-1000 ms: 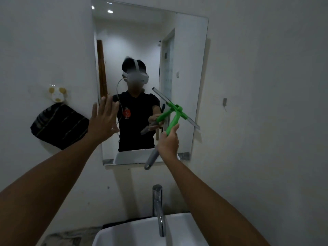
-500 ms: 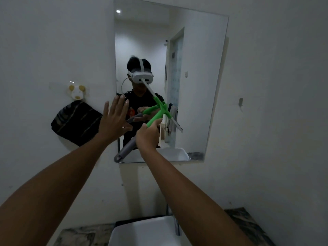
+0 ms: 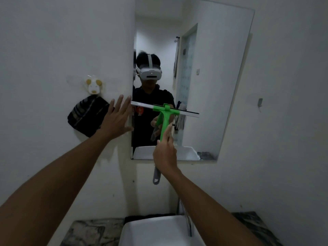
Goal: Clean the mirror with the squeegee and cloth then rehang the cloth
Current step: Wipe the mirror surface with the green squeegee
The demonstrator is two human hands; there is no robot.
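Observation:
A tall frameless mirror (image 3: 213,71) hangs on the white wall above the basin. My right hand (image 3: 164,152) grips the handle of a green squeegee (image 3: 166,119); its blade lies nearly level across the lower half of the glass, and the grey handle end pokes out below my fist. My left hand (image 3: 116,119) is raised with fingers spread at the mirror's left edge, holding nothing. A dark striped cloth (image 3: 87,116) hangs on the wall left of the mirror, from a white animal-shaped hook (image 3: 93,85).
A white basin (image 3: 159,231) with a chrome tap (image 3: 188,222) sits below, set in a dark marbled counter (image 3: 88,231). A small grey hook (image 3: 260,102) is fixed to the wall right of the mirror. The mirror reflects a person wearing a headset.
The squeegee blade has turned from slanted to nearly level and now spans from the mirror's left edge. My left hand has stayed raised at that edge. The view has shifted left and down.

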